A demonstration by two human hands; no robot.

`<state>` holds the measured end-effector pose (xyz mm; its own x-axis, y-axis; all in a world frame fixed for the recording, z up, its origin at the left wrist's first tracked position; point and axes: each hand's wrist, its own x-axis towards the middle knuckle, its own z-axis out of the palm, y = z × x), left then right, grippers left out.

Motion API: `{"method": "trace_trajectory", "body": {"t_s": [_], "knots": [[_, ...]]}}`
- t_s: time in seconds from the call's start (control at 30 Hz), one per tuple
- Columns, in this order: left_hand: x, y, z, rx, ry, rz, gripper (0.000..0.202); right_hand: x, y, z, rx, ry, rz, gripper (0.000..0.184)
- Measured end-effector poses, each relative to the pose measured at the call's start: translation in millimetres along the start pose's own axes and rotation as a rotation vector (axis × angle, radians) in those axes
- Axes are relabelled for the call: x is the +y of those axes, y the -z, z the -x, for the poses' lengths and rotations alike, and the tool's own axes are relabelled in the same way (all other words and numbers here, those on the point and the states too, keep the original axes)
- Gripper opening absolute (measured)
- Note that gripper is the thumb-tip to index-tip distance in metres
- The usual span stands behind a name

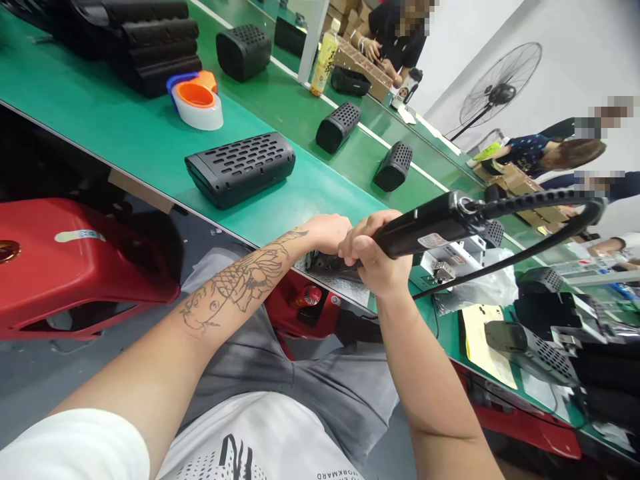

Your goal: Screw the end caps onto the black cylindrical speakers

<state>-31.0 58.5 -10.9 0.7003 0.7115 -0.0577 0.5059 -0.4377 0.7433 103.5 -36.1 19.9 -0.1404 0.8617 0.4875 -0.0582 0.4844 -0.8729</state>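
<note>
My right hand (377, 257) is wrapped round the black body of an electric screwdriver (425, 223), whose cable leaves its rear end toward the right. The tool slants down to the left, and its tip is hidden. Against it, my left hand (327, 232) is closed at the table's front edge, over a dark part (325, 263) that is mostly covered by the hands. Its fingertips are out of sight. Left of the hands, a black perforated housing (243, 167) lies on the green table (320, 193).
A tape roll with an orange core (197, 100) and stacked black parts (155, 47) are at the left. More black housings (340, 127) sit on a green strip beyond, near a yellow bottle (325, 59). A metal device (450, 263) stands right. Co-workers (395, 33) sit opposite.
</note>
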Motion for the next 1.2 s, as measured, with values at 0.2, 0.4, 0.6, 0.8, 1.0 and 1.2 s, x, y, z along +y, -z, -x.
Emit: {"method": "trace_trajectory", "body": {"t_s": [0.2, 0.4, 0.6, 0.8, 1.0, 1.2], "knots": [[4.1, 2.2, 2.7, -0.045, 0.09, -0.013, 0.019, 4.0, -2.3, 2.5, -0.009, -0.03, 0.041, 0.066], [-27.1, -8.8, 26.1, 0.169, -0.038, 0.204, 0.03, -13.8, 9.8, -0.5, 0.109, 0.052, 0.019, 0.059], [-84.8, -37.0, 73.1, 0.296, -0.203, 0.108, 0.108, -48.5, 161.3, 4.1, 0.685, 0.167, 0.403, 0.063], [-70.9, -48.3, -43.6, 0.518, -0.065, 0.147, 0.11, -20.5, 271.7, 24.9, 0.847, 0.144, 0.555, 0.075], [16.0, -81.0, -249.3, 0.687, 0.075, 0.301, 0.109, -9.1, 264.5, 47.2, 0.75, 0.073, 0.417, 0.062], [79.5, -124.7, -381.3, 0.579, 0.176, 0.375, 0.114, -25.5, 253.6, 67.4, 0.667, 0.115, 0.342, 0.035]]}}
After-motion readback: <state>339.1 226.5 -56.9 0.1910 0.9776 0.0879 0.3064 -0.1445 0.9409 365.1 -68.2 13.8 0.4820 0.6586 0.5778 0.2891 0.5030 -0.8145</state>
